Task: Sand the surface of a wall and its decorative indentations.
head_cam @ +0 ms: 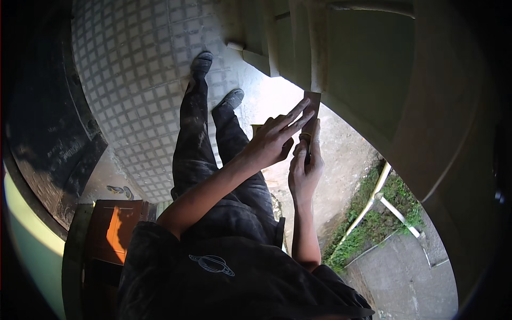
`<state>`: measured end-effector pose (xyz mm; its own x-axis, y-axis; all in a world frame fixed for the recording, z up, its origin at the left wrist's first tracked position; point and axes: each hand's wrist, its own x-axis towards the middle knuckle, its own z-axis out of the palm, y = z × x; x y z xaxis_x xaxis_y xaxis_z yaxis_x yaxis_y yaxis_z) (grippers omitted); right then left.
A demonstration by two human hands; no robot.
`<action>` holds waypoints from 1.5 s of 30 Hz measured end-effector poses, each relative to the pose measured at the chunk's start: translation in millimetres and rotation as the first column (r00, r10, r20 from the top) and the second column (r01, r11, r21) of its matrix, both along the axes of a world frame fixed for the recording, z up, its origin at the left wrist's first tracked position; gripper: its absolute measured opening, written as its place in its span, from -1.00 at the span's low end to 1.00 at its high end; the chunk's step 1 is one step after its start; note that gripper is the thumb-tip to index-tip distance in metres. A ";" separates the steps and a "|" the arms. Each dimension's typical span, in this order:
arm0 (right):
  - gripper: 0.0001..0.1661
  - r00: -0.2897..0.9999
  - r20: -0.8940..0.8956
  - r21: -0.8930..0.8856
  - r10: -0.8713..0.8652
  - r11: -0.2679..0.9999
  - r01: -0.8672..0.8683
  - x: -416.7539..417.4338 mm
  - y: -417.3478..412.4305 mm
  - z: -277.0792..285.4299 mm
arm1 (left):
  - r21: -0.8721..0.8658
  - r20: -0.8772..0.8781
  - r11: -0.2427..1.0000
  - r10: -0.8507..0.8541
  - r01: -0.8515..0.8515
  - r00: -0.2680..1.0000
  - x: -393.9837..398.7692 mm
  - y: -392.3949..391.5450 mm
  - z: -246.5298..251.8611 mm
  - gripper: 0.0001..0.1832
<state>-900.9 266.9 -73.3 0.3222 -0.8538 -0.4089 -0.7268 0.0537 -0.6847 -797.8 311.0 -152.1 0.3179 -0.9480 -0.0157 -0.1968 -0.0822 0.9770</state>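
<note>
My right hand (306,168) grips a flat, dark brown rectangular strip (312,106) by its lower end; its exact material cannot be told. A dark piece with a yellowish rim (305,137) shows by the right thumb. My left hand (274,138) reaches across from the left, with two extended fingers lying against the strip and the others curled below. A small yellowish edge (257,129) shows behind the back of the left hand; most of that object is hidden, so whether this hand holds it is unclear. The strip's top end is close to a pale vertical ledge (319,60).
A green-grey wall with ledges (364,76) rises at the right. Below are my shoes (202,62) on checkered paving (136,80). Plants (360,224) and white pipes (370,206) lie lower right. An orange-brown door (116,230) and a pair of flip-flops (120,191) are at lower left.
</note>
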 end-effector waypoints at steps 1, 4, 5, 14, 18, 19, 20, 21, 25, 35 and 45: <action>-0.34 1.000 0.015 0.002 -0.023 1.000 0.023 -0.4 0.0 -1.6 | 0.001 -0.011 1.000 0.000 0.000 1.000 -2.0 -3.9 -3.8 -0.05; -0.33 1.000 0.022 -0.037 -0.013 0.999 0.014 15.1 -4.4 -2.5 | -0.034 -0.090 0.996 0.081 -0.084 0.993 1.2 -15.2 -7.6 -0.10; -0.33 0.999 0.034 -0.054 -0.012 0.998 0.014 18.6 -4.3 -3.9 | -0.058 -0.122 0.994 0.087 -0.095 0.989 3.2 -16.5 -10.8 -0.10; -0.34 0.998 0.056 -0.018 -0.041 0.999 0.042 18.9 -13.3 -0.4 | -0.082 -0.175 0.976 0.187 -0.204 0.967 -4.6 -30.0 -16.1 -0.06; -0.35 0.994 -0.009 0.076 -0.105 0.991 0.106 12.7 -3.4 5.8 | -0.047 -0.171 0.985 0.156 -0.166 0.973 -7.2 -19.1 -11.3 -0.06; -0.35 0.994 -0.006 0.073 -0.106 0.992 0.106 11.2 -1.3 5.5 | -0.039 -0.230 0.985 0.153 -0.167 0.961 -10.8 -16.3 -10.9 -0.07; -0.35 0.998 -0.041 -0.009 -0.048 0.999 0.048 10.4 0.1 4.3 | -0.054 -0.227 0.981 0.168 -0.185 0.959 -12.1 -18.5 -12.7 -0.07; -0.35 0.997 -0.081 -0.087 0.006 0.996 -0.013 10.9 0.4 2.8 | -0.067 -0.224 0.977 0.183 -0.202 0.957 -11.5 -21.1 -12.9 -0.07; -0.31 0.997 0.063 -0.209 0.051 0.977 -0.037 32.7 -12.0 -12.1 | -0.117 -0.239 0.960 0.220 -0.253 0.946 7.9 -36.6 -23.3 -0.10; -0.29 0.996 -0.043 -0.350 0.080 0.933 -0.090 34.3 -5.1 -16.6 | -0.171 -0.268 0.968 0.135 -0.185 0.954 10.2 -31.7 -33.7 -0.10; -0.32 0.989 -0.095 -0.324 0.110 0.936 -0.135 72.0 -42.5 -23.0 | -0.250 -0.158 0.930 0.234 -0.268 0.959 32.1 -64.3 -46.7 -0.13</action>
